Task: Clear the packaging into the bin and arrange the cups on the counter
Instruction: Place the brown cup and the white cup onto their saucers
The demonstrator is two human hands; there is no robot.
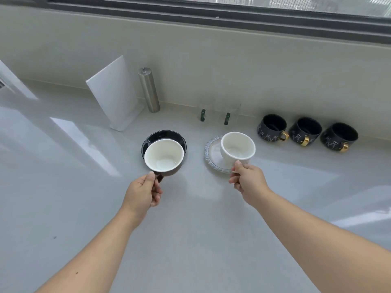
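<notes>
- Beyond the right hand (247, 179): three dark mugs (305, 132), perhaps two clear glasses (220, 113).
- Left hand (143, 191) pinches the dark cup (164, 157), empty, over the black saucer (157, 135).
- Right hand grips the empty white cup (238, 148) over the patterned saucer (212, 154).

A home kitchen counter under a window.

The pale, glossy counter (190, 218) runs to a low backsplash below a dark-framed window (211, 11) — domestic things line the back edge: a steel cylinder (149, 89), a white board (114, 92) leaning on the wall, two clear glass mugs (220, 113), three black mugs with gold handles (304, 132) — plus saucers, black (163, 135) and patterned white (211, 155).
</notes>
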